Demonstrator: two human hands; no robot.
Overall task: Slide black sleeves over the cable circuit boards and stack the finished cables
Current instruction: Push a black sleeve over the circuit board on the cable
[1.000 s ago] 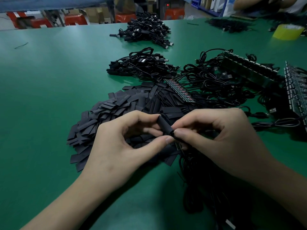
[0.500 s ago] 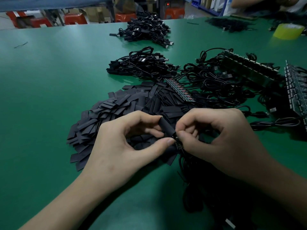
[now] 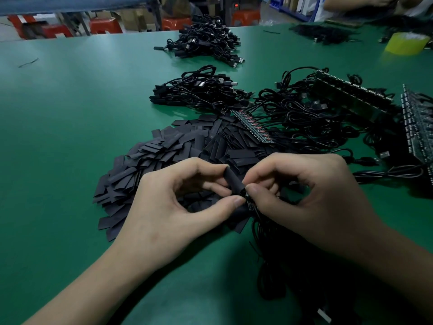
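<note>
My left hand [image 3: 171, 202] pinches a black sleeve [image 3: 233, 181] between thumb and fingers. My right hand [image 3: 311, 198] pinches a small circuit board [image 3: 248, 200] at the sleeve's lower mouth; its black cable [image 3: 264, 254] trails down toward me. The board's tip sits in the sleeve opening, and how far in it goes is hidden. A heap of loose flat black sleeves [image 3: 168, 151] lies on the green table [image 3: 70, 113] just behind my hands. Two piles of coiled cables [image 3: 199, 92] [image 3: 206, 38] lie farther back.
A strip of joined boards with red parts [image 3: 254, 129] and tangled cables [image 3: 304, 118] lie to the right, beside dark board racks [image 3: 351, 97] [image 3: 417, 127]. A yellow tape roll [image 3: 406, 43] sits far right. Another person's arm [image 3: 351, 2] shows at the top right. Red stools stand beyond the table.
My right fingers have shifted at the sleeve's lower end, working the board at its mouth. The left hand keeps the same hold on the sleeve.
</note>
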